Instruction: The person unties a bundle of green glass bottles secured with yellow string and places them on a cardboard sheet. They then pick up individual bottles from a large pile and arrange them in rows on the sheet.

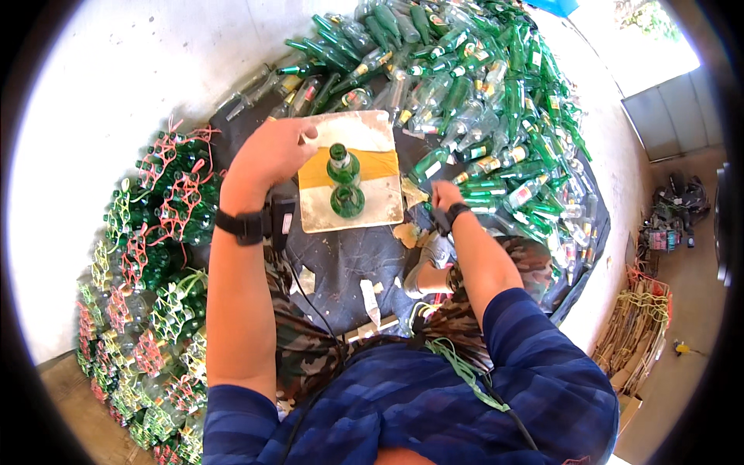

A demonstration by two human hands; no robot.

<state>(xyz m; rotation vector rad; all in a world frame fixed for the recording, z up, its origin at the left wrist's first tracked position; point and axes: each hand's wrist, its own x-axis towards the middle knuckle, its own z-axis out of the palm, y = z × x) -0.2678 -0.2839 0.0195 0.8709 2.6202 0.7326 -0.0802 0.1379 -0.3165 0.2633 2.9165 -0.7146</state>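
Two green glass bottles stand close together on a worn square board with a yellow middle band. My left hand is over the board's upper-left edge, left of the bottles, fingers curled; what they hold, if anything, is hidden. My right hand, closed, is to the board's right among loose bottles, beside a torn pale piece; I cannot make out what it holds.
Loose green and clear bottles pile above and right of the board on a dark sheet. Bottles bundled with coloured ties are stacked left by a white wall. Bundled cardboard lies far right.
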